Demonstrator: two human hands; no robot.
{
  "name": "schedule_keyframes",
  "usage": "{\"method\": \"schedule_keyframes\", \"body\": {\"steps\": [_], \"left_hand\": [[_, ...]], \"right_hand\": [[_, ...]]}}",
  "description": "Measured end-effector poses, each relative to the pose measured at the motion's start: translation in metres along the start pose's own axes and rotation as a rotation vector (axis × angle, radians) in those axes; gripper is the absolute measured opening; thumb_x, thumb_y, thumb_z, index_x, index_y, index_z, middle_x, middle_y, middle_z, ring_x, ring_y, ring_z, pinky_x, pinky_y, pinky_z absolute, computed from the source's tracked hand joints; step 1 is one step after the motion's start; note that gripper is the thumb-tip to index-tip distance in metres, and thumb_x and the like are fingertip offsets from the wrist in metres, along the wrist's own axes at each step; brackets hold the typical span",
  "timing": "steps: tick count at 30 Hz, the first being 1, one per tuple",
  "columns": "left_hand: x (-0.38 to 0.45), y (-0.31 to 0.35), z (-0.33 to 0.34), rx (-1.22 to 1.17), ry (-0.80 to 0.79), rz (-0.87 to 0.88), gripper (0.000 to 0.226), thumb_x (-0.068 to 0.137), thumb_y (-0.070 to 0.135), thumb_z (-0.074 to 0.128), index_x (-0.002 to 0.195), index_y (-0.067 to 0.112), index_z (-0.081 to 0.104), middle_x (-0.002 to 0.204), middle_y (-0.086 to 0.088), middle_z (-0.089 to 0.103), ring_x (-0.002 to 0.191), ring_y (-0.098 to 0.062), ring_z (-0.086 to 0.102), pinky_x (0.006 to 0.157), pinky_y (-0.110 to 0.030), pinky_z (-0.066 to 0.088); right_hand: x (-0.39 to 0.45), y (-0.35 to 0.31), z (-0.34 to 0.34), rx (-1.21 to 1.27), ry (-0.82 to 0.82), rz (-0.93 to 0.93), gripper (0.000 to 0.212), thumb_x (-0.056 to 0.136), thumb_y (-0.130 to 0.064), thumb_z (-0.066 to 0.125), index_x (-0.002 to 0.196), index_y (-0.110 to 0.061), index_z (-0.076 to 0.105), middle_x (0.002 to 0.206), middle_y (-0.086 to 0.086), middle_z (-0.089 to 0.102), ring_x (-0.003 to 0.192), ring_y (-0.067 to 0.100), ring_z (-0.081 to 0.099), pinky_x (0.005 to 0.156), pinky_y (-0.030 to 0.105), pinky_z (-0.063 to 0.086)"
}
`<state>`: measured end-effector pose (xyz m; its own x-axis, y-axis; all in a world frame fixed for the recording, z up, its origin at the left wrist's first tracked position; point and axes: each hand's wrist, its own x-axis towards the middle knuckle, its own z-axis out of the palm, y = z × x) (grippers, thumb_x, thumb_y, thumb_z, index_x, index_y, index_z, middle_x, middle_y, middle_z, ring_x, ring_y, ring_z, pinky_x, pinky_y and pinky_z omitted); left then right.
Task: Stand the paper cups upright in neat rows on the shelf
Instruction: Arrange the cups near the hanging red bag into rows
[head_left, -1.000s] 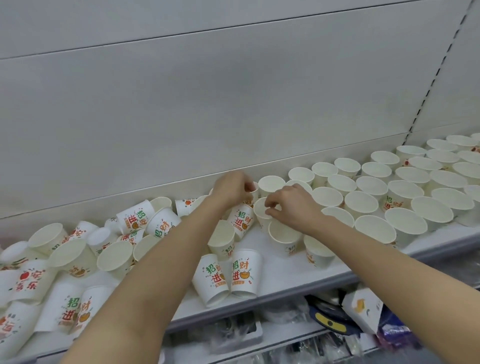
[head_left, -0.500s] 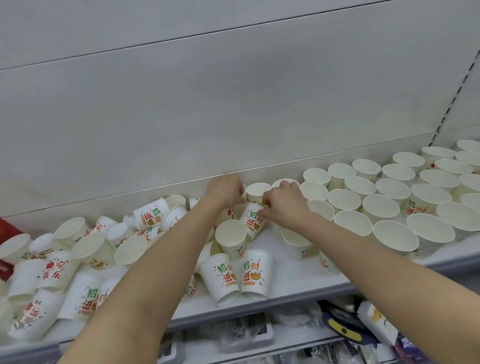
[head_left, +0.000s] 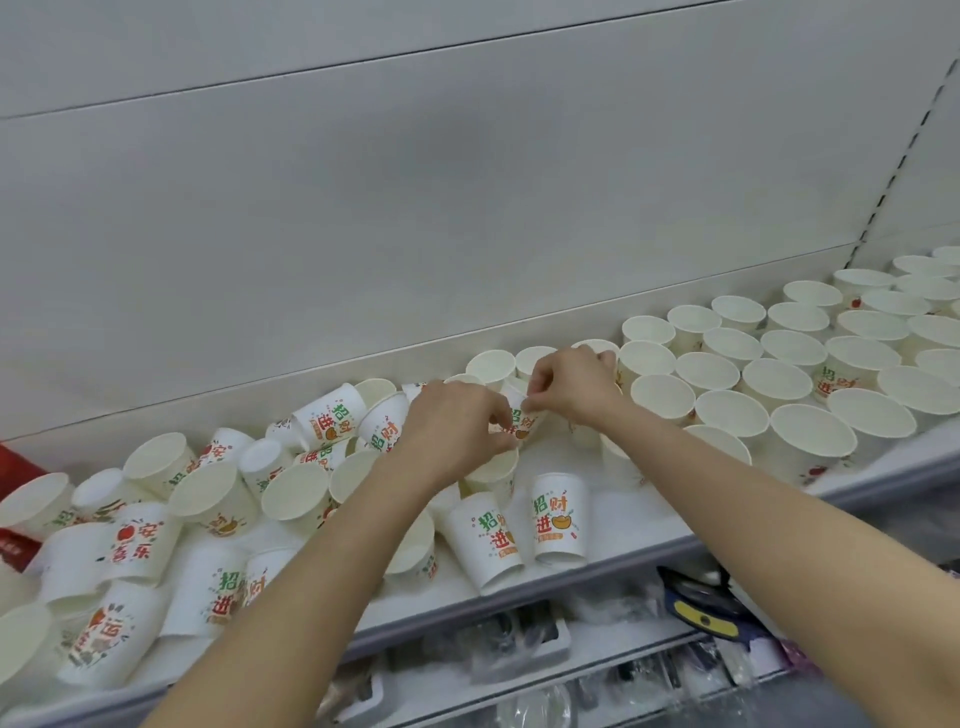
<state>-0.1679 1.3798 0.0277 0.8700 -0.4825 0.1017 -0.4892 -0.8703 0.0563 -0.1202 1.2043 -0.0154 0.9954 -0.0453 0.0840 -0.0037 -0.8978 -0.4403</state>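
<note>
A white shelf (head_left: 649, 553) carries many white paper cups with red and green print. On its right part the upright cups (head_left: 727, 364) stand in rows with their mouths up. On the left several tumbled cups (head_left: 322, 421) lie on their sides. Two cups (head_left: 558, 519) stand mouth-down near the front edge. Between the two groups, my left hand (head_left: 457, 426) and my right hand (head_left: 571, 389) meet at one tilted printed cup (head_left: 522, 422). My left fingers curl round its side, and my right fingers pinch it near the rim.
The shelf's pale back panel (head_left: 467, 208) rises right behind the cups. A red package (head_left: 15, 462) sits at the far left. Below the front edge, a lower shelf holds wrapped goods and a blue and yellow object (head_left: 701, 613).
My left hand has come forward from the cups at the back panel to the printed cup that my right hand pinches. The view has shifted left.
</note>
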Motion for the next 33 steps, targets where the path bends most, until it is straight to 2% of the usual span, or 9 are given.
{"method": "schedule_keyframes", "body": {"steps": [2, 5, 9, 12, 16, 20, 23, 27, 33], "left_hand": [[-0.013, 0.000, 0.009, 0.037, -0.004, 0.026, 0.033, 0.086, 0.053, 0.062, 0.112, 0.035, 0.069, 0.109, 0.010, 0.070, 0.102, -0.015, 0.061, 0.087, -0.030, 0.036], [-0.023, 0.000, 0.023, 0.125, -0.058, 0.043, 0.035, 0.084, 0.052, 0.064, 0.113, 0.033, 0.067, 0.108, 0.007, 0.069, 0.102, -0.018, 0.060, 0.096, -0.033, 0.034], [-0.023, 0.006, 0.032, 0.184, -0.044, -0.006, 0.014, 0.088, 0.026, 0.059, 0.096, 0.025, 0.070, 0.094, 0.002, 0.070, 0.088, -0.021, 0.058, 0.095, -0.032, 0.032], [-0.020, 0.011, 0.039, 0.154, -0.011, -0.060, 0.018, 0.089, 0.017, 0.053, 0.091, 0.024, 0.070, 0.088, -0.001, 0.070, 0.077, -0.021, 0.053, 0.095, -0.032, 0.034], [-0.015, 0.016, 0.045, 0.074, 0.005, -0.056, 0.019, 0.092, 0.023, 0.055, 0.102, 0.024, 0.071, 0.098, 0.000, 0.072, 0.092, -0.022, 0.059, 0.096, -0.031, 0.032], [-0.034, 0.015, 0.035, 0.064, 0.109, -0.079, 0.033, 0.091, 0.039, 0.060, 0.122, 0.027, 0.064, 0.121, 0.005, 0.065, 0.112, -0.020, 0.054, 0.099, -0.035, 0.031], [-0.064, 0.015, 0.028, 0.137, 0.177, -0.116, 0.040, 0.088, 0.049, 0.061, 0.121, 0.027, 0.065, 0.121, 0.006, 0.065, 0.115, -0.022, 0.049, 0.097, -0.036, 0.031], [-0.083, 0.017, 0.030, 0.160, 0.047, -0.175, 0.052, 0.088, 0.059, 0.054, 0.132, 0.031, 0.055, 0.128, 0.008, 0.060, 0.117, -0.020, 0.044, 0.100, -0.035, 0.027], [-0.080, 0.019, 0.031, 0.154, -0.006, -0.223, 0.052, 0.087, 0.058, 0.058, 0.133, 0.035, 0.054, 0.126, 0.007, 0.061, 0.116, -0.020, 0.046, 0.102, -0.037, 0.029]], "right_hand": [[-0.005, -0.001, -0.007, 0.028, 0.004, -0.075, 0.013, 0.067, -0.034, 0.076, 0.069, -0.027, 0.064, 0.070, -0.013, 0.062, 0.086, 0.012, 0.058, 0.077, 0.033, 0.021], [-0.012, 0.000, -0.011, -0.100, 0.061, -0.225, 0.006, 0.072, -0.025, 0.071, 0.073, -0.026, 0.065, 0.073, -0.013, 0.064, 0.086, 0.012, 0.058, 0.082, 0.032, 0.023], [-0.017, 0.004, -0.005, -0.211, 0.057, -0.276, 0.006, 0.077, -0.022, 0.065, 0.081, -0.025, 0.068, 0.084, -0.008, 0.069, 0.093, 0.016, 0.054, 0.088, 0.033, 0.024], [-0.022, 0.004, -0.007, -0.273, 0.069, -0.310, 0.013, 0.081, -0.028, 0.065, 0.094, -0.027, 0.069, 0.095, -0.008, 0.070, 0.101, 0.018, 0.054, 0.091, 0.035, 0.024], [-0.051, -0.001, -0.025, -0.168, 0.148, -0.296, 0.023, 0.085, -0.036, 0.065, 0.104, -0.024, 0.069, 0.102, -0.007, 0.069, 0.103, 0.020, 0.052, 0.092, 0.035, 0.030], [-0.101, -0.007, -0.027, -0.083, -0.092, -0.237, 0.042, 0.078, -0.047, 0.071, 0.111, -0.022, 0.066, 0.108, -0.002, 0.065, 0.102, 0.019, 0.055, 0.082, 0.033, 0.045], [-0.114, -0.008, -0.013, -0.179, -0.201, -0.226, 0.044, 0.076, -0.050, 0.070, 0.109, -0.022, 0.062, 0.110, 0.000, 0.063, 0.102, 0.021, 0.057, 0.072, 0.031, 0.043], [-0.111, -0.006, -0.005, -0.158, -0.257, -0.155, 0.038, 0.077, -0.047, 0.071, 0.104, -0.022, 0.061, 0.105, -0.002, 0.065, 0.098, 0.021, 0.060, 0.069, 0.029, 0.041], [-0.103, 0.006, -0.014, 0.050, -0.071, -0.086, 0.004, 0.079, -0.021, 0.067, 0.083, -0.023, 0.068, 0.086, -0.004, 0.070, 0.084, 0.017, 0.063, 0.072, 0.033, 0.052]]}}
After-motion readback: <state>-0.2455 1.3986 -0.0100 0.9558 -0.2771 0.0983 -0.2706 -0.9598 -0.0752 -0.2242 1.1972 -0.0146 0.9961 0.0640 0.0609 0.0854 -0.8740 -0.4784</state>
